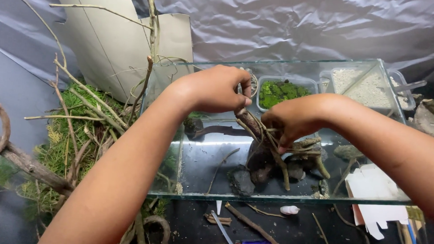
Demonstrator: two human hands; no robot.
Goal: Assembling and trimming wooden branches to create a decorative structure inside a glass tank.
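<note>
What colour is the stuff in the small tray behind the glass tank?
Bright green moss, seen best in the head view, just beyond the left hand.

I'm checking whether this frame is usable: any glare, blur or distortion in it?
Head view: even, soft light; a pale reflection streaks the glass tank floor; the left hand and right hand on the driftwood are sharp; the near forearms look enlarged by the wide lens; the lower edge is dark.

Glass tank (186, 178) clear, glossy; driftwood (266, 148) rough, matt bark; stones (241, 180) dull grey; backdrop sheet (302, 29) crinkled, w/ plastic sheen.
</note>
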